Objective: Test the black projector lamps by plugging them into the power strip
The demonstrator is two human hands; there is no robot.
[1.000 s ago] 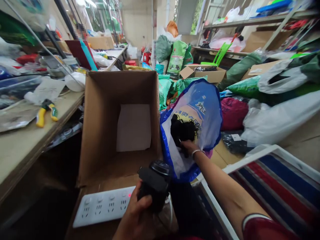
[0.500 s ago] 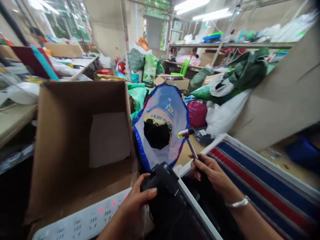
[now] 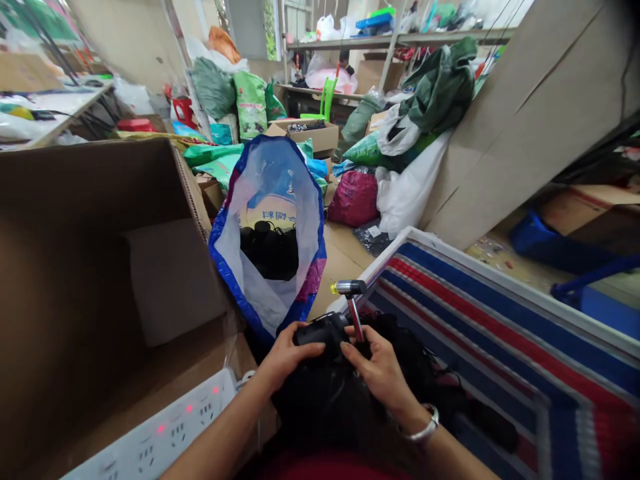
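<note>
A black object [image 3: 320,333], its exact kind unclear, is gripped at its left end by my left hand [image 3: 287,353]. My right hand [image 3: 375,363] keeps a small hammer [image 3: 350,288] with a metal head and a yellow tip upright in its fingers, while its thumb touches the right side of the black object. Beyond my hands stands an open blue-rimmed sack [image 3: 317,233] with black items [image 3: 270,250] inside. More black items [image 3: 430,360] lie to the right of my right hand on a striped red, white and blue surface [image 3: 475,293].
A large open cardboard box [image 3: 185,193] is at the left, with a white power strip [image 3: 165,427] in front of it. Behind the sack are bags, a maroon bundle [image 3: 354,198] and a green chair [image 3: 327,100]. A tilted board [image 3: 510,120] leans at the right.
The view has turned right and down. My right hand has come in from the side to the black object, with the hammer still in it. My left hand still holds the object.
</note>
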